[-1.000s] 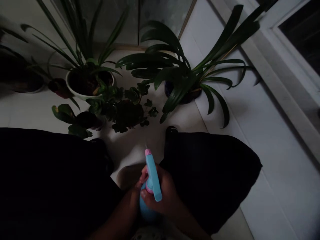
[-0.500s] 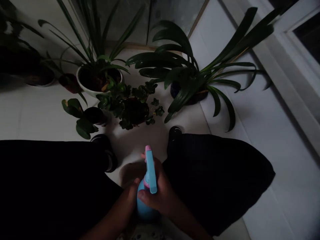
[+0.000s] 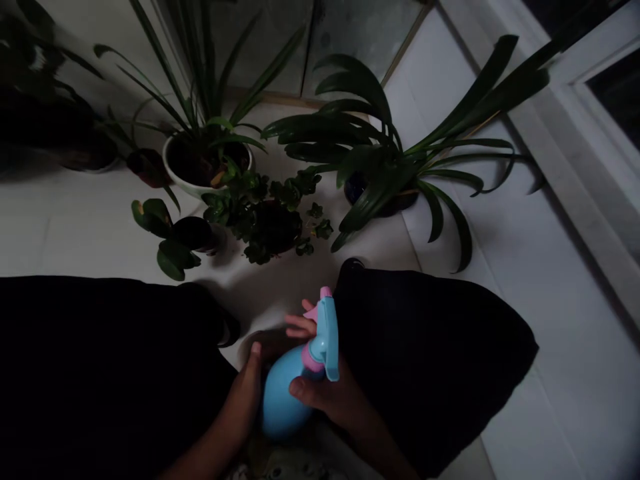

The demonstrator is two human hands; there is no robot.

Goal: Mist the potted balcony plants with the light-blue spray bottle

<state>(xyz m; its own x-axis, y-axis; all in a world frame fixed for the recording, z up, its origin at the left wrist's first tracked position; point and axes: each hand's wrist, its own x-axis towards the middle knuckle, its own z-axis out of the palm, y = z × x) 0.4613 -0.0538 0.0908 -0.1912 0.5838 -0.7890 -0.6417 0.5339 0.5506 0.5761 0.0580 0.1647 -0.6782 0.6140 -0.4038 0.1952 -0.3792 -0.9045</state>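
A light-blue spray bottle with a pink collar, trigger and nozzle leans to the right, low between my knees. My right hand grips its neck from the right, thumb across the near side. Its fingertips stick out past the trigger on the far side. My left hand is cupped against the bottle's left side, thumb raised, the other fingers mostly hidden behind the bottle. Beyond the hands stands a bushy small-leaved potted plant. To its left is a small dark pot with broad leaves.
A long-leaved plant in a white pot stands at the back left. On the right, a strap-leaved plant spreads toward the white wall. My dark-clothed legs flank the bottle. The light is dim.
The spray bottle has shifted right and tipped over to the right, showing more of its body. My left thumb has moved away from it, and my right fingers stretch out further.
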